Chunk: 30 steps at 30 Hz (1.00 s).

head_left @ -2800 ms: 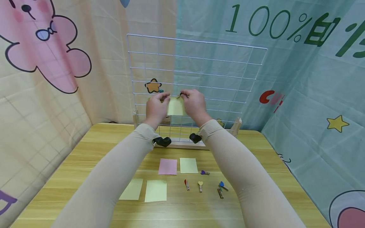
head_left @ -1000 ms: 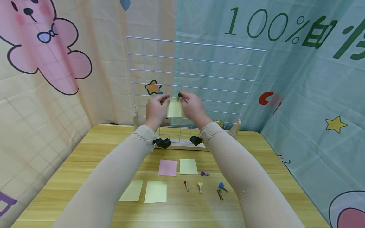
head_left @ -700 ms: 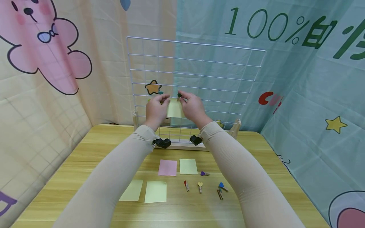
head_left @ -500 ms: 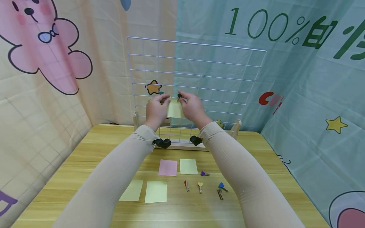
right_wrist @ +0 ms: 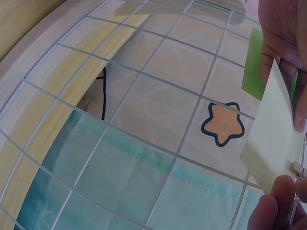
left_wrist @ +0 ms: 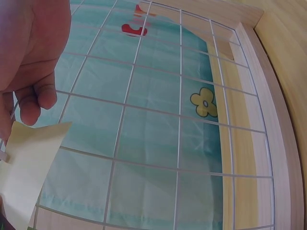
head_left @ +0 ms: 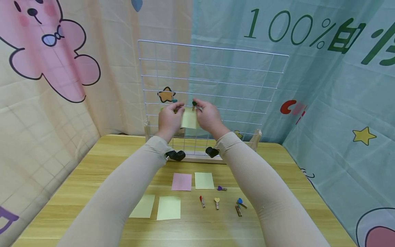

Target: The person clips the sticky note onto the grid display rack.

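Observation:
In the head view my left hand pinches the upper left part of a pale yellow sticky note against the white wire grid. My right hand pinches a small clothespin with a dark green heart at the note's top right edge. The right wrist view shows the note slanting between both hands, the clothespin's wooden end overlapping it. A green note hangs behind the left hand, and a teal clip shows just above that hand.
On the wooden table lie a pink note and several pale yellow notes. To their right are heart clothespins: red, yellow, purple and blue. A wooden base holds the grid.
My right fingertips have shifted a little on the clothespin, so its green heart shows more and it stands more upright. The left hand keeps its place on the note.

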Tool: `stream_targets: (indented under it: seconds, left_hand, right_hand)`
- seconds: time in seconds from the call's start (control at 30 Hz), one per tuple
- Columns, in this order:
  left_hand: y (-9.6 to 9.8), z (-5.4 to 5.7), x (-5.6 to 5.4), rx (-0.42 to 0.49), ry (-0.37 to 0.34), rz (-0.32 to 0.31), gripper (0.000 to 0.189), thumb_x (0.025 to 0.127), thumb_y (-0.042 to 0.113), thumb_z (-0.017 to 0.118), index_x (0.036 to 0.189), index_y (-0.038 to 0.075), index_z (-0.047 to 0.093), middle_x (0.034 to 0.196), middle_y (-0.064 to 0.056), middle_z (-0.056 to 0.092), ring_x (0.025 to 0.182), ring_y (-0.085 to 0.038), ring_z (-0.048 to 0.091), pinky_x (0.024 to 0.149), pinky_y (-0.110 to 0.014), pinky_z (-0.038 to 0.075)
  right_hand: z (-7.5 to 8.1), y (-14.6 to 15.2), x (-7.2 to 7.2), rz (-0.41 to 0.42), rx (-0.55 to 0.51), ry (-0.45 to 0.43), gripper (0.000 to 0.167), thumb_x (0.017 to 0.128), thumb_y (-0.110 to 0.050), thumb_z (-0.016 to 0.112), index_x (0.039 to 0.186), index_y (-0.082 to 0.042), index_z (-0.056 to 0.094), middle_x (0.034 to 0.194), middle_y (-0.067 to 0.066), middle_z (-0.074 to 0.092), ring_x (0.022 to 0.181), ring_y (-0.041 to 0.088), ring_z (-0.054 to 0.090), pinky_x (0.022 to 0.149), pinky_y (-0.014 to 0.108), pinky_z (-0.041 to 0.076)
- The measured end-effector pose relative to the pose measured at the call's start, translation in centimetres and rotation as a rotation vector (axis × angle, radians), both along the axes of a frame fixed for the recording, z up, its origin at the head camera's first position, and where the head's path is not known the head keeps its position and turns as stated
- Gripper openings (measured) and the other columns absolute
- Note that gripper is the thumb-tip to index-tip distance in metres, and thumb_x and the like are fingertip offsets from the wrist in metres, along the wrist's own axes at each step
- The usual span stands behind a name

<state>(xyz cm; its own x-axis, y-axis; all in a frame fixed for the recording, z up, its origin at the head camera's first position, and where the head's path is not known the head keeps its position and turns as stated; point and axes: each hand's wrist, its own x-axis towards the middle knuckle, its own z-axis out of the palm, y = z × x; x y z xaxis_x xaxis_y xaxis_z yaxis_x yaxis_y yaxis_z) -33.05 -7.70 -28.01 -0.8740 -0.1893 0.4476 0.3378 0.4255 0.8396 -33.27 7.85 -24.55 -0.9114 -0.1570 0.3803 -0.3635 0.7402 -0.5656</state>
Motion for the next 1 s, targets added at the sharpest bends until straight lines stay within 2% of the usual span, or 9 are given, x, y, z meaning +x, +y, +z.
stream_targets:
  seconds: [0.07, 0.3, 0.53, 0.67, 0.8, 1.0]
  left_hand:
    - [-0.02, 0.02, 0.06, 0.000, 0.002, 0.000, 0.025, 0.106, 0.023, 0.065, 0.126, 0.014, 0.077, 0.115, -0.006, 0.078, 0.094, -0.023, 0.071, 0.078, -0.037, 0.062]
    - [0.00, 0.10, 0.31, 0.000, 0.015, -0.002, 0.025, 0.106, 0.024, 0.066, 0.126, 0.014, 0.077, 0.114, -0.007, 0.078, 0.092, -0.023, 0.071, 0.074, -0.031, 0.060]
    - [-0.09, -0.02, 0.25, 0.006, 0.034, -0.007, 0.025, 0.106, 0.023, 0.066, 0.125, 0.011, 0.077, 0.112, -0.007, 0.078, 0.091, -0.023, 0.069, 0.072, -0.029, 0.056]
    - [-0.08, -0.10, 0.24, 0.013, 0.036, -0.009, 0.026, 0.106, 0.023, 0.066, 0.125, 0.011, 0.077, 0.113, -0.008, 0.078, 0.092, -0.023, 0.070, 0.073, -0.031, 0.059]
    - [-0.10, -0.19, 0.22, 0.017, 0.035, -0.010, 0.026, 0.106, 0.024, 0.065, 0.126, 0.012, 0.076, 0.114, -0.007, 0.077, 0.093, -0.023, 0.069, 0.075, -0.034, 0.061]
    - [-0.05, -0.31, 0.25, 0.028, 0.048, -0.012, 0.025, 0.106, 0.022, 0.065, 0.126, 0.011, 0.077, 0.114, -0.008, 0.077, 0.094, -0.023, 0.070, 0.074, -0.033, 0.060]
  right_hand:
    - [0.01, -0.03, 0.02, 0.000, 0.003, -0.003, 0.047, 0.110, -0.012, 0.048, 0.154, -0.025, 0.055, 0.143, 0.008, 0.068, 0.068, 0.023, 0.051, 0.056, 0.028, 0.043]
    - [0.11, -0.06, 0.02, 0.002, 0.004, -0.010, 0.052, 0.108, -0.005, 0.043, 0.154, -0.024, 0.056, 0.143, 0.008, 0.068, 0.069, 0.022, 0.051, 0.054, 0.027, 0.042]
    - [0.45, 0.05, 0.07, 0.008, 0.026, -0.031, 0.053, 0.108, -0.005, 0.042, 0.155, -0.025, 0.054, 0.146, 0.007, 0.066, 0.057, 0.019, 0.040, 0.051, 0.026, 0.040]
    - [0.53, 0.18, 0.06, 0.030, 0.032, -0.023, 0.054, 0.106, -0.005, 0.043, 0.155, -0.024, 0.055, 0.146, 0.008, 0.066, 0.058, 0.018, 0.040, 0.051, 0.026, 0.040]
    - [0.55, 0.32, -0.04, 0.047, 0.050, -0.007, 0.053, 0.105, -0.005, 0.043, 0.154, -0.021, 0.056, 0.145, 0.008, 0.067, 0.067, 0.019, 0.046, 0.052, 0.025, 0.039]
    - [0.80, 0.49, -0.16, 0.047, 0.109, -0.027, 0.056, 0.106, -0.006, 0.041, 0.157, -0.023, 0.052, 0.147, 0.009, 0.065, 0.060, 0.018, 0.037, 0.052, 0.025, 0.037]
